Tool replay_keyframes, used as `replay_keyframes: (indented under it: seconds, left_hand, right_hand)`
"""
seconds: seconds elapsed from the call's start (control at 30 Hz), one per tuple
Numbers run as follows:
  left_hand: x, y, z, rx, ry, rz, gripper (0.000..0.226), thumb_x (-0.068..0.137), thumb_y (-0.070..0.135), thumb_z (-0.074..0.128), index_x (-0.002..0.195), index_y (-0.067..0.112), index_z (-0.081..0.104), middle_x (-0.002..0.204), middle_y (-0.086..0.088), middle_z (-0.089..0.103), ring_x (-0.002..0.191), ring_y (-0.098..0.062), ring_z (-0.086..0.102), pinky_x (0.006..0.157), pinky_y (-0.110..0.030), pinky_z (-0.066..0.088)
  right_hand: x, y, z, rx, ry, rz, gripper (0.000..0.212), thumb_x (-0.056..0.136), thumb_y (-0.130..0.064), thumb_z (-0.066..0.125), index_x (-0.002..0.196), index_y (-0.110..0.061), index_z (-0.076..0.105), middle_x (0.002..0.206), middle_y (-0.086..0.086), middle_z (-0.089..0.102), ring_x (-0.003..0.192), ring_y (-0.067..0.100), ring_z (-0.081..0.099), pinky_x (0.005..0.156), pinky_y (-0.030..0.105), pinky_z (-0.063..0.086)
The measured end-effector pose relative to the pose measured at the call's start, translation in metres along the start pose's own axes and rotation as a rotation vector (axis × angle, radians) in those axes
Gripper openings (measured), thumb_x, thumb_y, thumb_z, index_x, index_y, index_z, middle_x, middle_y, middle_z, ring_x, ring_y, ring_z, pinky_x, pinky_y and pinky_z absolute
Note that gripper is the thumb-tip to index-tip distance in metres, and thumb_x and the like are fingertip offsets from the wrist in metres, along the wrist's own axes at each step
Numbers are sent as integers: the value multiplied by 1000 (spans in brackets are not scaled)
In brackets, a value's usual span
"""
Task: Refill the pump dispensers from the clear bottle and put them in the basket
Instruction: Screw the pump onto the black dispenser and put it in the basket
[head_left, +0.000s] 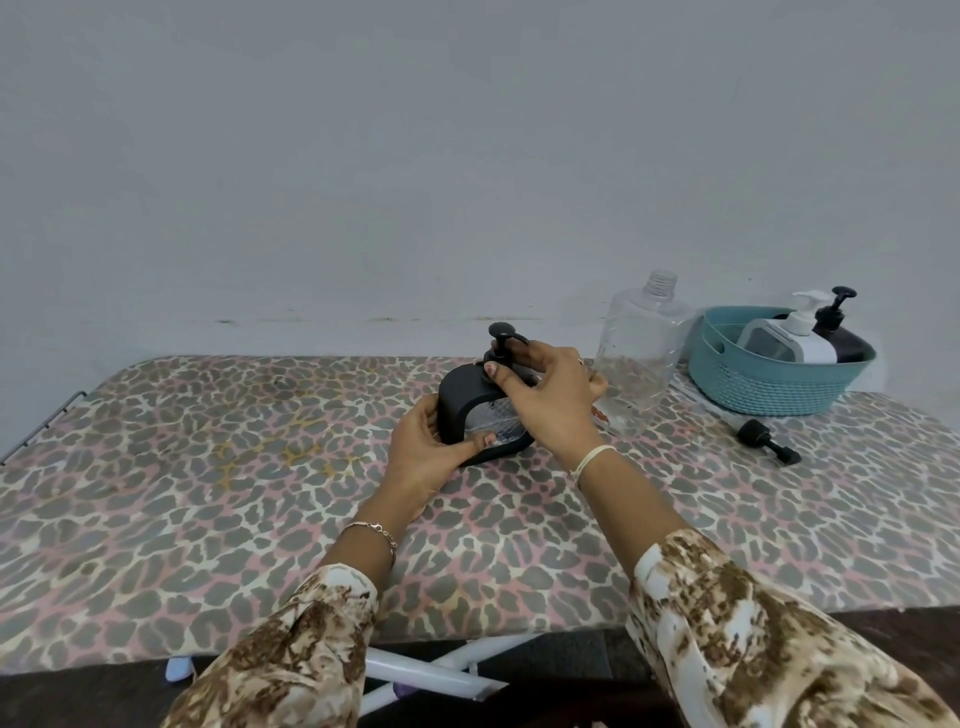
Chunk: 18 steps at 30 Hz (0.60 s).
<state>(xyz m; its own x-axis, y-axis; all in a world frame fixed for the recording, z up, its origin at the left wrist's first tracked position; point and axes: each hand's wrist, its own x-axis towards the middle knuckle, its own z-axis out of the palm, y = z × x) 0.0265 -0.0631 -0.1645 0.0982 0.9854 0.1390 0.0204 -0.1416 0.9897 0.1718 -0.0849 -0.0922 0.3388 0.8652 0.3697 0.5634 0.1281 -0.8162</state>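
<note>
Head view: near the tabletop's (260, 467) far edge the left hand (423, 452) grips the black dispenser (460, 397) while fingers (527, 353) of the right hand (548, 392) pinch its pump (501, 340), seemingly refitting it; two dispensers (802, 340) already sit in the basket (769, 389) at the far-right corner, beside the near-empty clear bottle (639, 353).

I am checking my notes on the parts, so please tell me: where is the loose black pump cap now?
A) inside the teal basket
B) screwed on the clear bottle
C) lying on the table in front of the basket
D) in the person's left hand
C: the loose black pump cap lies on its side on the table just in front of the teal basket, apart from the open-necked clear bottle.
</note>
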Motion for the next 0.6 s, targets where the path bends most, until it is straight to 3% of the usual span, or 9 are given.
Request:
replay_keyframes:
  seconds: [0.07,0.13,0.23,0.33,0.53,0.6]
  left_hand:
    - [0,0,1,23,16,4,57,59,14,92,107,18,61,106,-3,71,100,-16,68,90,-43,55]
    - [0,0,1,53,31,11,56,59,14,92,106,19,61,104,-2,71,97,-15,69,88,-42,56]
    - [-2,1,3,98,60,30,53,60,14,91,99,28,59,101,2,71,94,-10,69,86,-39,57]
    - [-2,2,4,114,64,43,52,60,14,91,97,30,58,100,4,71,92,-9,69,85,-38,58]
    - [-3,2,2,87,38,31,56,60,13,91,106,21,59,103,1,71,95,-11,69,87,-38,56]
    - [-5,5,3,80,32,29,57,61,12,91,107,20,59,104,0,70,96,-12,68,88,-38,56]
  right_hand:
    - [-2,-6,1,-163,94,2,34,76,-56,70,103,-34,70,96,-8,71,113,10,48,93,37,19]
    - [-6,-12,2,-224,171,3,33,74,-57,71,100,-36,71,86,-12,69,108,12,50,89,38,17]
    - [-11,-20,6,-246,284,-13,27,71,-53,76,92,-37,74,77,-29,47,97,15,58,86,36,18]
    - [-15,-24,9,-298,343,-28,25,69,-53,76,88,-38,74,68,-33,36,92,16,61,82,33,16]
    - [-16,-22,9,-347,365,-53,27,67,-57,75,87,-38,73,75,-31,41,91,14,60,82,34,16]
    - [-15,-19,9,-313,334,-42,29,69,-57,73,90,-38,72,75,-28,51,95,13,58,84,33,18]
